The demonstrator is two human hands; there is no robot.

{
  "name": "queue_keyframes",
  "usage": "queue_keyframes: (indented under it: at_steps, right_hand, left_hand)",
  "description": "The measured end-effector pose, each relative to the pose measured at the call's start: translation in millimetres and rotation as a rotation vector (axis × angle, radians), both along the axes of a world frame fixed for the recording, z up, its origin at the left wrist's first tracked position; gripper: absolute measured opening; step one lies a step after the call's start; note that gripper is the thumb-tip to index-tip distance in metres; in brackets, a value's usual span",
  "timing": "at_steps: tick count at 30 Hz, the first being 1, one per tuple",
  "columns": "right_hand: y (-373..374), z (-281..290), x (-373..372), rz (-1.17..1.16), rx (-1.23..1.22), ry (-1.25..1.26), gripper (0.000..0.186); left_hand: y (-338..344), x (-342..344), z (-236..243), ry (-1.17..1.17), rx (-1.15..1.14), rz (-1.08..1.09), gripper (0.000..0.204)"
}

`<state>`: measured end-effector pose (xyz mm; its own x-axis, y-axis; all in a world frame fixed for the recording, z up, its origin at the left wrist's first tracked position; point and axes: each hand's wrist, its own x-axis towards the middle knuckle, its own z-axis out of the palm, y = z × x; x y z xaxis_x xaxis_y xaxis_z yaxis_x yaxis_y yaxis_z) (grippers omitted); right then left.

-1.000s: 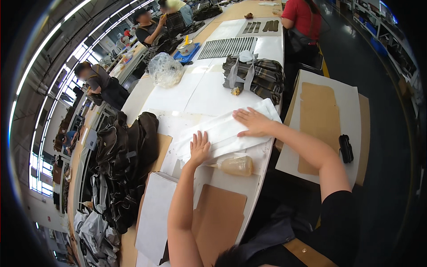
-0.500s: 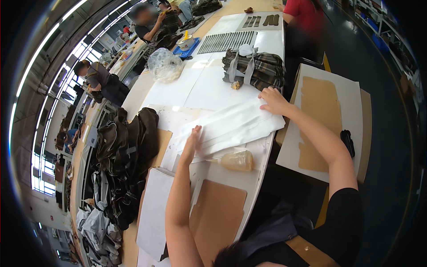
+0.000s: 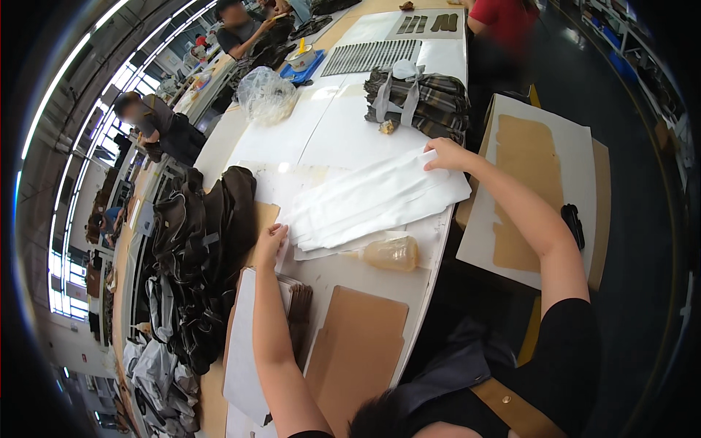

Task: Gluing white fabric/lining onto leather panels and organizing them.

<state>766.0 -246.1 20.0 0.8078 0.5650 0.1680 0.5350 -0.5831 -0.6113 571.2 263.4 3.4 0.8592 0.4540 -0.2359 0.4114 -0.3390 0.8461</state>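
A stack of long white sheets [image 3: 372, 201] lies across the white table [image 3: 328, 131]. My right hand [image 3: 445, 155] rests on the stack's far right end, fingers bent over its edge. My left hand [image 3: 270, 243] lies at the stack's near left end, fingers closed on the corner of a white sheet. A small crumpled translucent bag [image 3: 392, 252] sits just in front of the stack.
A heap of dark brown bags [image 3: 197, 248] lies to the left. Plaid bags [image 3: 423, 102] and a clear plastic bundle [image 3: 265, 93] sit farther up the table. Brown cardboard [image 3: 358, 350] lies near me. A side board [image 3: 537, 182] stands to the right. People work at the far end.
My right hand has slid along the white stack to its far right end. My left hand has drawn back to the stack's near left corner. The stack now lies stretched out.
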Motion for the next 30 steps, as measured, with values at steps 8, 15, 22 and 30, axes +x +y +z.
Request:
queue_keyframes:
  at_steps: [8,15,22,30]
  right_hand:
    - [-2,5,-21,-0.159,0.327,0.343,0.03]
    - [-1,-6,-18,-0.195,0.321,0.376,0.029]
    - [-4,-15,-9,-0.242,0.306,0.318,0.039]
    - [0,-15,-14,-0.219,0.473,0.425,0.03]
  left_hand:
    - [-31,-4,5,-0.227,-0.041,-0.001,0.022]
    - [-28,-2,5,-0.264,-0.215,0.017,0.016]
    - [-32,0,2,-0.159,-0.138,-0.056,0.024]
    - [-26,3,-7,-0.177,-0.121,0.02,0.031]
